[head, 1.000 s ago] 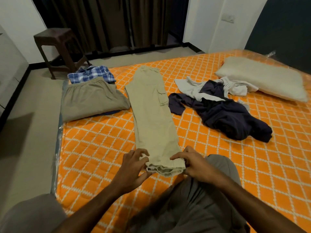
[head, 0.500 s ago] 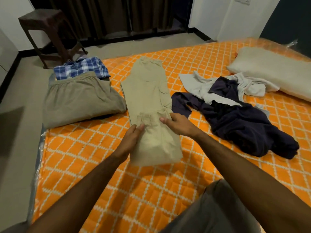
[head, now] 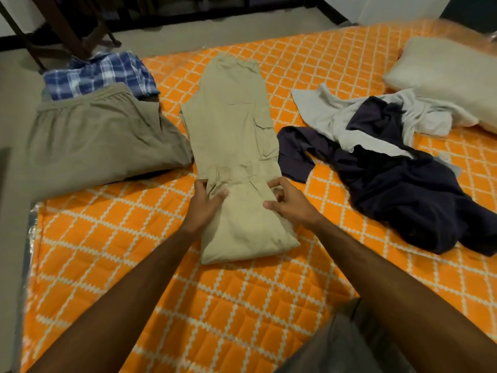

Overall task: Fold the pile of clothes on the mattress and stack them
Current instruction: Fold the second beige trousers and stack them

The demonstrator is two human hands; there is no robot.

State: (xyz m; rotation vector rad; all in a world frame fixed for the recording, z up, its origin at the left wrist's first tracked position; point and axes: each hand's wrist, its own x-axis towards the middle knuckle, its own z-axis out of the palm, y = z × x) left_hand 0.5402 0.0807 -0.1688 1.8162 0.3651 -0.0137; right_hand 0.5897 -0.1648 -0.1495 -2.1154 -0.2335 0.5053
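Beige cargo trousers (head: 236, 135) lie lengthwise in the middle of the orange mattress (head: 113, 238), their leg ends folded up over the middle. My left hand (head: 205, 204) grips the left edge of the folded-over leg hems, thumb on top. My right hand (head: 289, 201) grips the right edge of the same fold. To the left sits a stack: a folded olive garment (head: 99, 141) over a blue checked shirt (head: 99, 74). To the right lies an unfolded heap of a dark navy garment (head: 398, 184) and a pale grey one (head: 336, 114).
A cream pillow (head: 443, 74) lies at the far right of the mattress. A dark wooden stool (head: 67, 30) stands on the grey floor beyond the stack. The mattress's left edge (head: 29, 238) runs along the floor. My knee in grey fabric (head: 349, 345) shows at the bottom right.
Both hands carried the trouser leg ends away from me and laid them over the middle of the trousers. The camera moved forward and tilted down.
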